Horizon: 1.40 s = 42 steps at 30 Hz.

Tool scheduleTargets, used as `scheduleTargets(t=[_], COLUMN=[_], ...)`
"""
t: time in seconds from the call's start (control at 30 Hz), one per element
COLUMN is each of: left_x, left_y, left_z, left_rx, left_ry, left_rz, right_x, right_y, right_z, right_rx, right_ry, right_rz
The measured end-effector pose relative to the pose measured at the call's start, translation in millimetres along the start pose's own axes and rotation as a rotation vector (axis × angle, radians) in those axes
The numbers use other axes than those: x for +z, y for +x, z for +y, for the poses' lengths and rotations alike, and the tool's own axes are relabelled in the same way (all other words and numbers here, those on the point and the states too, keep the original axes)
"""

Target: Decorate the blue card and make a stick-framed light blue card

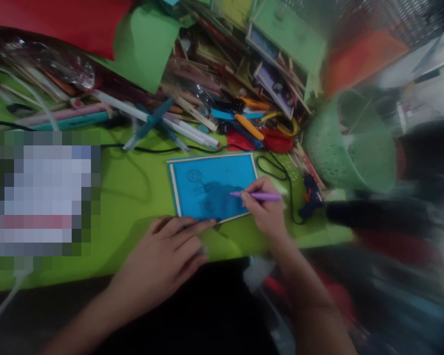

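Observation:
A blue card [222,170] edged with thin pale sticks lies flat on the green table. Dark line drawings show on its upper left part, and a shadow covers its middle. My right hand [266,209] is closed around a purple pen [264,196], whose tip is over the right part of the card; I cannot tell whether it touches. My left hand [177,244] rests at the card's lower left edge, fingers stretched out along the border and holding nothing.
Behind the card, pens, sticks, scissors [281,123] and paper pile up. A glue gun [310,197] with a black cord lies to the right, near a green basket [351,143]. A blurred-out object [44,192] is at left. The green table [133,197] ends close to me.

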<state>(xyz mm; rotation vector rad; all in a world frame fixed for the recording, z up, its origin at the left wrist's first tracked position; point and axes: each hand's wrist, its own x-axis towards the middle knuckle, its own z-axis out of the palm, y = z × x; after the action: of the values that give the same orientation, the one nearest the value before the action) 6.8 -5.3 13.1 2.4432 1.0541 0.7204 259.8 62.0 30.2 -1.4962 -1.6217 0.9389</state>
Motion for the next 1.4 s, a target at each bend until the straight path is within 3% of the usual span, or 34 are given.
scheduleTargets(t=[0.23,0.43,0.63,0.77,0.97,1.2,1.4], left_x=[0.1,-0.6,2.4,-6.4,-30.4,-28.5,-20.3], left_y=[-0.6,-2.1,-13.4,-13.0,2.2,27.5,25.8], left_z=[-0.5,-1.5,-5.0,-5.0,-15.5,-55.0,-45.3], left_rx=[-0.003,-0.012,-0.136,-0.249,-0.428,-0.539,-0.521], left_ry=[-0.010,-0.030,-0.169,-0.211,0.104,0.313,0.344], left_rz=[-0.006,0.013,0.070,0.200,0.306,0.280,0.252], right_x=[0.0,-4.2,-10.2,-11.0,-14.9,-17.6,-18.9], right_y=[0.0,-2.0,0.4,-0.1,-4.3,-7.5,-9.9], right_z=[-0.8,3.4,-0.7,-3.4,-3.7,-4.6,-3.9], right_rx=[-0.014,-0.057,-0.120,-0.126,-0.165,-0.135,-0.157], right_ry=[0.061,0.296,0.359,0.385,0.448,0.539,0.625], right_rz=[0.026,0.243,0.412,0.386,0.349,0.340,0.292])
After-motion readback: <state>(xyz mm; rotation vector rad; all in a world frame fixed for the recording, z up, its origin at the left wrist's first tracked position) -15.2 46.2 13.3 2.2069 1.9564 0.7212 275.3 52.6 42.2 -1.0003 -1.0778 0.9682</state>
